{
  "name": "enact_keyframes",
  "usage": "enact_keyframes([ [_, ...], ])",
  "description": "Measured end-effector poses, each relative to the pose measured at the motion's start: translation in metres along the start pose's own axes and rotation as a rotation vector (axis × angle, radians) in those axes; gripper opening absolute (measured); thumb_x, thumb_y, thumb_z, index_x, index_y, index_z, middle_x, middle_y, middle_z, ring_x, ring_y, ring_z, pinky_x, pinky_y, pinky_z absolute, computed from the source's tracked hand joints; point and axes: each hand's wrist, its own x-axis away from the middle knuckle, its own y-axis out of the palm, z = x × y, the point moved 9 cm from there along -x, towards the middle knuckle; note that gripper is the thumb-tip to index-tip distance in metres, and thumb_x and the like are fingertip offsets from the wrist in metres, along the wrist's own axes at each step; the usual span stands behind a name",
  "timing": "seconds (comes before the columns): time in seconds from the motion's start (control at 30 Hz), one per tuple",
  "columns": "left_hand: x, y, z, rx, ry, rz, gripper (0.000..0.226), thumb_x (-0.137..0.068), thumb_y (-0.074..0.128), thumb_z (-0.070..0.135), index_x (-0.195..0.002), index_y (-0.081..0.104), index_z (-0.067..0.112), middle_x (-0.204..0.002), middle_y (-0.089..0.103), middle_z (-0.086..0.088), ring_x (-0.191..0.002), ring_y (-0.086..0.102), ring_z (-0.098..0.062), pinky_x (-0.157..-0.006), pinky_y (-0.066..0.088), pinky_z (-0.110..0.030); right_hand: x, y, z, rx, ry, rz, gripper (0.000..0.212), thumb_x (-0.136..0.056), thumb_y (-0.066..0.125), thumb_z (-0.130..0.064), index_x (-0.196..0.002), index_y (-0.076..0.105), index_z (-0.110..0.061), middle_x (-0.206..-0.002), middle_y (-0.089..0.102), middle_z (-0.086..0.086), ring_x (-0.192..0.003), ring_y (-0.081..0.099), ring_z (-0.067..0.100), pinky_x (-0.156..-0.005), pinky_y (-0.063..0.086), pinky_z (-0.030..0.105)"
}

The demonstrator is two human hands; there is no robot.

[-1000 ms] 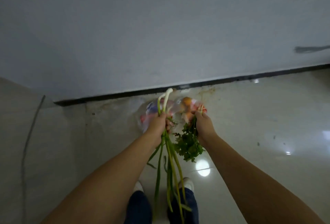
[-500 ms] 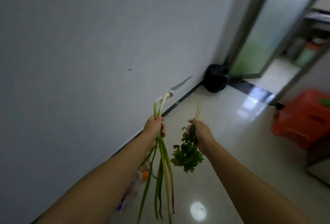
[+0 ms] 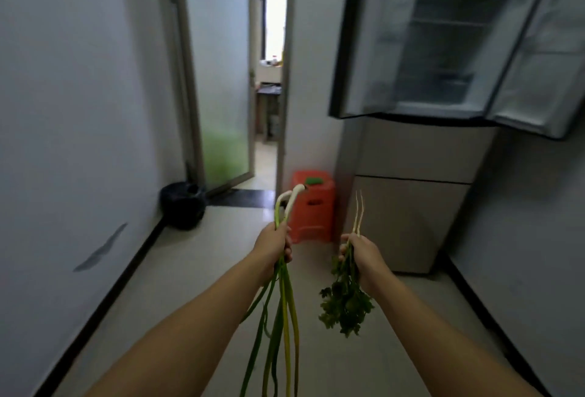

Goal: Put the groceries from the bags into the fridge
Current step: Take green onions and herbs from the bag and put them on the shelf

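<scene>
Now I have the left hand (image 3: 274, 243) wrapped around a few green onions (image 3: 286, 295), grip clamped on the stalks just below their white ends, which point up toward the fridge (image 3: 421, 156); the long green leaves hang down past the forearm. My right hand (image 3: 364, 255) has its grip clamped on a small bunch of cilantro (image 3: 345, 300), thin pale roots sticking up above the fist and the leafy part drooping beneath it. Both bunches are held out in the air, well short of the fridge, the cilantro nearer to it than the onions. The fridge stands ahead and to the right, its upper doors swung open so the shelves inside show, though blurred. Just left of the fridge base sits a red plastic stool (image 3: 311, 203) with something green on top. Farther left of the fridge a doorway (image 3: 267, 80) opens, and a black bag (image 3: 182, 205) rests on the floor against the wall beyond the stool.
</scene>
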Motion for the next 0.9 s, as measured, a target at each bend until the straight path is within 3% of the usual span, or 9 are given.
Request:
enact_keyframes([
  [0.17,-0.024,0.181,0.012,-0.123,0.025,-0.170,0.022,-0.100,0.037,0.024,-0.093,0.052,0.010,-0.066,0.050,-0.002,-0.053,0.045,-0.014,-0.053,0.043,-0.027,-0.034,-0.170,-0.055,-0.062,-0.084,0.179,0.023,-0.101,0.036,-0.017,-0.108,0.056,-0.007,-0.077,0.054,0.006,-0.066,0.052,0.016,-0.060,0.044,0.027],
  [0.33,-0.048,0.312,0.038,-0.188,0.081,-0.301,0.021,-0.100,0.035,0.022,-0.091,0.050,0.010,-0.065,0.048,-0.003,-0.050,0.043,-0.015,-0.049,0.042,-0.027,-0.072,-0.270,-0.103,-0.126,-0.149,0.259,0.024,-0.101,0.036,-0.018,-0.110,0.056,-0.007,-0.076,0.054,0.005,-0.066,0.051,0.017,-0.062,0.044,0.028],
  [0.7,-0.202,0.475,0.140,-0.199,0.233,-0.393,0.023,-0.101,0.035,0.024,-0.094,0.051,0.009,-0.067,0.048,-0.003,-0.054,0.044,-0.016,-0.053,0.043,-0.028,-0.228,-0.350,-0.225,-0.114,-0.288,0.275,0.022,-0.101,0.036,-0.017,-0.108,0.053,-0.005,-0.074,0.050,0.005,-0.061,0.048,0.016,-0.057,0.043,0.027],
  [0.9,-0.298,0.559,0.246,-0.225,0.385,-0.440,0.025,-0.102,0.033,0.024,-0.093,0.050,0.009,-0.064,0.046,-0.004,-0.054,0.042,-0.017,-0.052,0.040,-0.028,-0.336,-0.382,-0.325,-0.092,-0.383,0.304,0.023,-0.101,0.035,-0.016,-0.108,0.054,-0.004,-0.072,0.050,0.006,-0.060,0.048,0.017,-0.057,0.042,0.027],
])
